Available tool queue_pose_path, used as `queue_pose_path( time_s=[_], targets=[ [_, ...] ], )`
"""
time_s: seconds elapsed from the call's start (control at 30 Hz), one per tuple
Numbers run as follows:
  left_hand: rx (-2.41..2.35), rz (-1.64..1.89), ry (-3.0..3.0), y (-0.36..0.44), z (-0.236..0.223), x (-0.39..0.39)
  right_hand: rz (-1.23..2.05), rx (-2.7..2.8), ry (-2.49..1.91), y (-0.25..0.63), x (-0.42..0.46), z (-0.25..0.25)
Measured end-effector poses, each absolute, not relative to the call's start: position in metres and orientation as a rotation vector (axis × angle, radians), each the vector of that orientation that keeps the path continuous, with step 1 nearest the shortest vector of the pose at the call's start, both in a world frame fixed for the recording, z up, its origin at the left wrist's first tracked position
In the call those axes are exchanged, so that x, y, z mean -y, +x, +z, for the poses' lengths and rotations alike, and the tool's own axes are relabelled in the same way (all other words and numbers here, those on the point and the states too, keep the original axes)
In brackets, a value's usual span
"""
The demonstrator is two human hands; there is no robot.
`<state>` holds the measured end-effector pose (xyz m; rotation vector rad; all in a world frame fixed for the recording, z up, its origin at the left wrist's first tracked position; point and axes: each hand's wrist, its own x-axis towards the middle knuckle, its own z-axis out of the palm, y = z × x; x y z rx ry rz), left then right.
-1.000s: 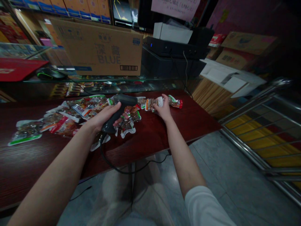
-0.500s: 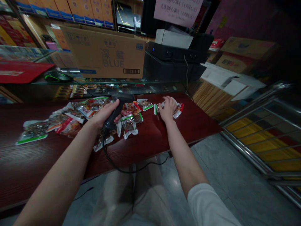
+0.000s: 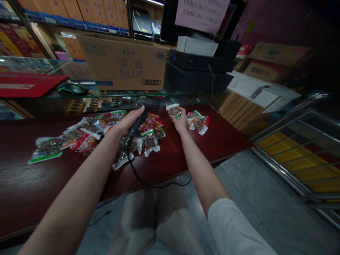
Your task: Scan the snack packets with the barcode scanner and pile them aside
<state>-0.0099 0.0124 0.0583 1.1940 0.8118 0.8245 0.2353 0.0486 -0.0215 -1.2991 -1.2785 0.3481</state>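
Note:
My left hand is wrapped round the handle of a black corded barcode scanner, its head tilted toward the right. In my right hand is a clear snack packet with a green stripe, lifted off the dark red wooden table. Just right of that hand lies a small group of packets with green, orange and red edges. A larger heap of similar packets spreads under and to the left of the scanner; my left forearm hides part of it.
Behind the table, a cardboard box stands on a glass counter beside a black machine. A computer mouse and a red flat item are at left. The scanner's cord hangs over the front edge. A metal rack stands at right.
My right hand has moved left from the small group, bringing a packet up toward the scanner. My left hand and the scanner have shifted slightly right in view.

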Motion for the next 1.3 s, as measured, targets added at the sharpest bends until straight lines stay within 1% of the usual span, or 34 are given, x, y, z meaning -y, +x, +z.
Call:
queue_pose_path(
  time_s=[0.17,0.27,0.6,0.83,1.03,1.2,1.3],
  targets=[
    [-0.791,0.832,1.223,0.006,0.054,-0.016,0.768,0.900,-0.938,0.243,-0.052,-0.021],
    [-0.799,0.801,1.226,0.013,0.052,-0.012,0.874,0.743,-0.909,0.244,-0.060,-0.025],
    [-0.773,0.740,1.218,0.012,0.044,-0.013,0.870,0.847,-0.874,0.247,-0.069,-0.029],
    [-0.809,0.685,1.171,0.019,0.049,-0.003,0.855,0.919,-0.885,0.245,-0.068,-0.027],
    [-0.815,0.614,1.079,0.019,0.058,0.005,0.874,0.859,-0.905,0.239,-0.068,-0.022],
    [-0.815,0.651,1.069,0.018,0.059,0.009,0.839,0.890,-0.900,0.236,-0.066,-0.023],
    [-0.849,0.660,1.122,0.016,0.057,0.006,0.742,0.948,-0.947,0.242,-0.066,-0.022]
  ],
)
